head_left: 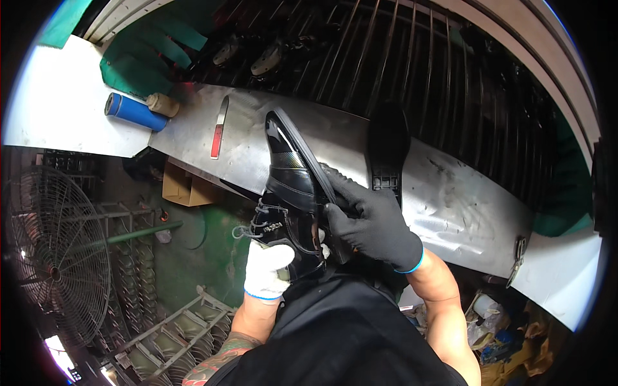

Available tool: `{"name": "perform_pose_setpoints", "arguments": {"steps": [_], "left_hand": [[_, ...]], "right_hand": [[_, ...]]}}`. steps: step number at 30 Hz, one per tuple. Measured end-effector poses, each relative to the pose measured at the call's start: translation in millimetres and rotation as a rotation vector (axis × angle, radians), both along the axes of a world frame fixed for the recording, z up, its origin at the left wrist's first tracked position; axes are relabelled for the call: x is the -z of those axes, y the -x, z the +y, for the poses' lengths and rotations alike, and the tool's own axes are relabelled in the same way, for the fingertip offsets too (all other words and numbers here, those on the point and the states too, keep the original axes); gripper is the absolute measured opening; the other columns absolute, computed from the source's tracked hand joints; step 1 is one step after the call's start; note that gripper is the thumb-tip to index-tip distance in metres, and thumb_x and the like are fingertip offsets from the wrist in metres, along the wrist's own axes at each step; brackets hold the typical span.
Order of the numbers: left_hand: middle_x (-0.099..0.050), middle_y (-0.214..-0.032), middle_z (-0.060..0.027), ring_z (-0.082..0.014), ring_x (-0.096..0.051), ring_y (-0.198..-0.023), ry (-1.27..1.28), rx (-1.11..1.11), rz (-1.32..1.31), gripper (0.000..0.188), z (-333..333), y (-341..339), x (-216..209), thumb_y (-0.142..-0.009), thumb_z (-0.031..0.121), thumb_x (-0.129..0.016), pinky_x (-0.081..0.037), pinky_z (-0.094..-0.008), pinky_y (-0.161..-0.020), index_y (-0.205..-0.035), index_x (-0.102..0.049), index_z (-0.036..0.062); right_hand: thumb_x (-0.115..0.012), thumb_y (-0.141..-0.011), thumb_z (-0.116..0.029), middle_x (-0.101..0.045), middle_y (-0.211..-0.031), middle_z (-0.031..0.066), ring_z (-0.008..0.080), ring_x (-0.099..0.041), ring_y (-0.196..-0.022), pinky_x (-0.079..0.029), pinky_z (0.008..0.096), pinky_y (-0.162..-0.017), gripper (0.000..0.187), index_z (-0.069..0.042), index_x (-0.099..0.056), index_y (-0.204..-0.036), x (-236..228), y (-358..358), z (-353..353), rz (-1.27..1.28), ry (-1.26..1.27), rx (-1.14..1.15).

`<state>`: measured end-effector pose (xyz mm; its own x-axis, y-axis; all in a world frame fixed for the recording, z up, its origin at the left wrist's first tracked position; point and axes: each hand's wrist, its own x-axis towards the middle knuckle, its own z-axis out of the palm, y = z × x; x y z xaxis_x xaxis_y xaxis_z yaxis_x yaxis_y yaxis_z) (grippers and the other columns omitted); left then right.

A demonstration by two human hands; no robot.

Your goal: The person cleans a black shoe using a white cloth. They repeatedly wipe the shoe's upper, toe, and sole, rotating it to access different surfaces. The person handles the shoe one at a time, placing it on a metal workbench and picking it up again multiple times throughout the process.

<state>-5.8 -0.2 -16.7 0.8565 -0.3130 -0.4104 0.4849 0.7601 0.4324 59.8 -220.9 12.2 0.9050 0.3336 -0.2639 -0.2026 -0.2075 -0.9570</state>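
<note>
A black lace-up shoe (293,186) is held in front of me, toe pointing up and its dark sole facing right. My left hand (267,267), in a white glove, is closed around its collar and heel, with the thumb inside the opening. Grey laces (254,222) hang loose on the left side. My right hand (373,222), in a black glove, grips the shoe along its sole edge; part of its fingers is hidden. Just beyond the right hand, a second black shoe (388,138) lies sole up on the metal bench (450,193).
A red-handled blade (219,128) lies on the bench's left part, near a blue cylinder (136,112) and a tan roll (163,104). Behind are metal rods (386,51) carrying dark shoes. A metal tool (517,260) rests at the right edge. A large fan (58,257) stands left.
</note>
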Motion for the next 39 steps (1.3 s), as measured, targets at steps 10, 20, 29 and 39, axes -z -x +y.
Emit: {"name": "perform_pose_setpoints", "arguments": {"steps": [10, 20, 29, 39], "left_hand": [[-0.057, -0.150, -0.0127, -0.0271, -0.060, -0.134, -0.464, -0.115, -0.200, 0.103, -5, 7, 23, -0.072, -0.010, -0.081, -0.056, -0.0413, -0.109, -0.164, -0.035, 0.0063], [-0.055, -0.152, -0.0134, -0.0248, -0.058, -0.135, -0.700, 0.098, -0.391, 0.111, 6, 25, 6, -0.075, 0.002, -0.090, -0.050, -0.0433, -0.111, -0.165, -0.024, 0.0007], [-0.058, -0.142, -0.0286, -0.0446, -0.064, -0.115, -2.201, -0.041, -1.376, 0.073, -15, -2, -31, -0.067, 0.011, -0.086, -0.054, -0.0493, -0.095, -0.137, -0.066, 0.0076], [-0.066, -0.072, -0.0094, -0.0235, -0.065, -0.061, -1.757, 0.105, -1.268, 0.047, 8, -35, -34, -0.082, 0.011, -0.081, -0.051, -0.0364, -0.059, -0.127, -0.072, -0.0008]], "right_hand": [[-0.064, -0.098, -0.007, -0.055, -0.153, 0.0218, 0.0322, -0.057, -0.139, -0.047, 0.0404, -0.115, 0.073, 0.002, -0.033, -0.163, 38, 30, 1, -0.119, -0.489, -0.036], [-0.049, -0.112, -0.039, -0.056, -0.154, 0.0093, 0.0221, -0.057, -0.137, -0.046, 0.0459, -0.119, 0.061, -0.004, -0.039, -0.161, 37, 16, 18, 0.337, -1.105, 0.240], [-0.072, -0.103, -0.029, -0.036, -0.158, 0.0061, 0.0218, -0.044, -0.141, -0.047, 0.0367, -0.111, 0.102, -0.014, 0.006, -0.168, 70, 28, 30, 0.168, -0.660, 0.275], [-0.077, -0.086, -0.005, -0.064, -0.134, 0.0089, 0.0192, -0.063, -0.119, -0.051, 0.0353, -0.106, 0.085, -0.004, -0.036, -0.160, 60, 40, 15, 0.391, -0.751, 0.152]]}}
